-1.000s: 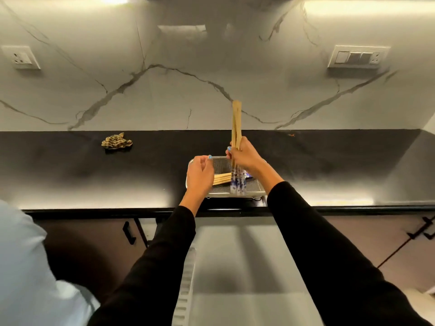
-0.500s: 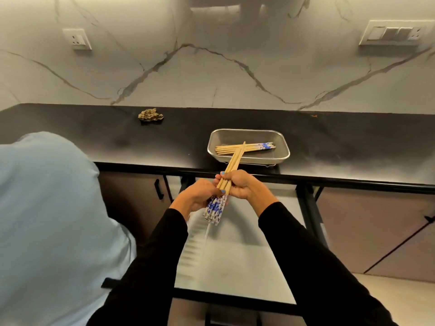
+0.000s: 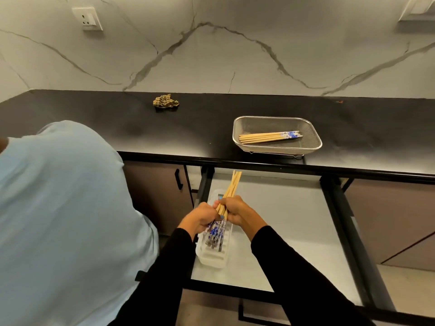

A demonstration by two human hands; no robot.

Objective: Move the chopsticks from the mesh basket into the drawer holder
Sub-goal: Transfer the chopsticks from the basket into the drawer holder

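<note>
Both hands grip one bundle of wooden chopsticks point(image 3: 231, 187) with blue-patterned ends. My left hand point(image 3: 200, 218) and my right hand point(image 3: 237, 211) close around its middle. The patterned ends point down into the white ribbed holder point(image 3: 213, 257), which lies at the left side of the open drawer point(image 3: 282, 222). The plain tips angle up toward the counter edge. On the black counter point(image 3: 117, 128) stands the metal mesh basket point(image 3: 315, 144) with several more chopsticks point(image 3: 268, 137) lying flat inside it.
A crumpled checked cloth point(image 3: 166, 102) lies on the counter to the left. A person in a light blue top point(image 3: 63, 220) fills the lower left, close to the drawer. Black drawer rails point(image 3: 348, 231) run along the right. A cabinet handle point(image 3: 179, 178) sits left of the drawer.
The bundle was lifted upright over the basket by my right hand, then carried down off the counter. Both hands now hold it lower, with its patterned ends over the holder in the drawer.
</note>
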